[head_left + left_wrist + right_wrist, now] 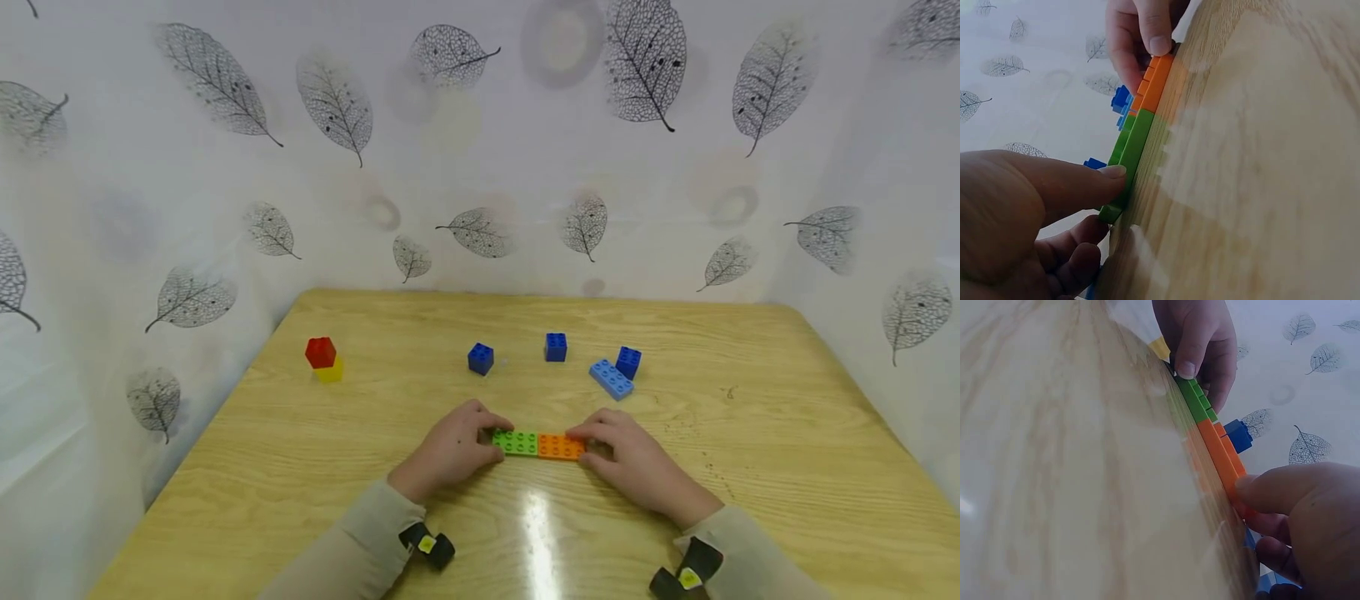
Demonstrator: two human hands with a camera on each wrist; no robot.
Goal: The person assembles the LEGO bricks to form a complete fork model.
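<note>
A green toy brick (521,442) and an orange toy brick (557,447) lie end to end on the wooden table, their short sides meeting. My left hand (459,444) pinches the outer end of the green one between thumb and fingers. At the opposite end, my right hand (628,457) pinches the orange one the same way. In the left wrist view the thumb presses the near long side of the green brick (1134,150). The right wrist view has the other thumb on the side of the orange brick (1222,461).
Beyond the hands stand dark blue bricks (481,358), with a light blue brick (611,379) touching one of them at right. Far left, a red brick (321,352) sits by a yellow brick (330,369). A leaf-print curtain (480,167) borders the table (375,333).
</note>
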